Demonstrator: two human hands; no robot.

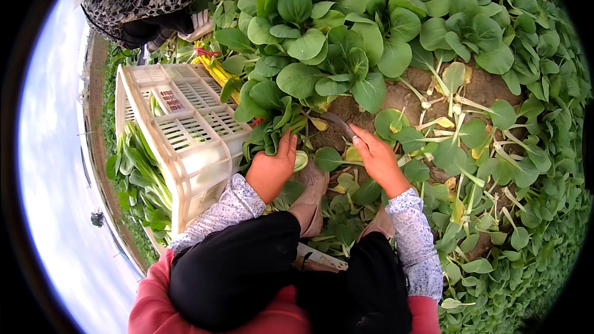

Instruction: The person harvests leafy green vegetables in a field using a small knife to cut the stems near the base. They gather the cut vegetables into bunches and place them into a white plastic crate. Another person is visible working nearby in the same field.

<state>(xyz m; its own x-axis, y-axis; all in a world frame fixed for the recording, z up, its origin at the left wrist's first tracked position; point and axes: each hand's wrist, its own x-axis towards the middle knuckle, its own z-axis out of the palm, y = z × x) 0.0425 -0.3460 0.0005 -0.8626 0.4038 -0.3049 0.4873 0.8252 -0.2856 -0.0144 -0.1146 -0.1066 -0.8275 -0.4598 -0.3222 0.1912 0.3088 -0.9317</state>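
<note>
My left hand (272,172) grips a leafy head of bok choy (280,123) by its leaves, beside the plastic crate. Just below its fingers, a pale green stalk end (301,161) shows; whether it belongs to the held head I cannot tell. My right hand (378,160) is closed around the handle of a knife, whose dark, curved blade (337,121) points up and left over bare soil. The blade tip is close to the base of the standing bok choy plants (345,62). Both hands are in front of my shoes (312,204).
A white slatted crate (185,137), bearing red writing, stands at my left with harvested bok choy (144,176) in it. Yellow strips (216,72) lie behind it. Another person's patterned sleeve (153,2) is at upper left. Cut leaves (457,134) litter the soil at right.
</note>
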